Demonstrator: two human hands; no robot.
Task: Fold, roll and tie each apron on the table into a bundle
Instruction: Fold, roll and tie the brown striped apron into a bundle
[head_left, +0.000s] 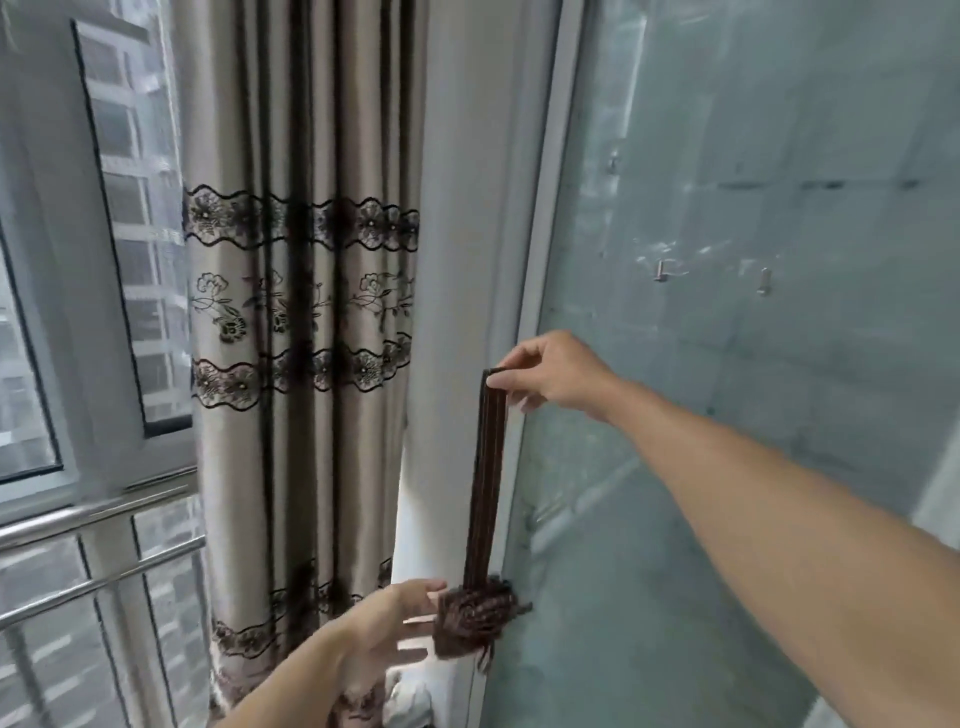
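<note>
Right hand (550, 376) pinches the free end of the dark brown strap (485, 467) and draws it taut upward; left hand (384, 623), fingers straight and relaxed, steadies the rolled apron bundle (475, 618) from the side (probably so the strap can be wound and tied). No bench is visible. Behind: patterned curtain (301, 312), window (104, 260) with steel rails (98, 525), glass panel (753, 260).
</note>
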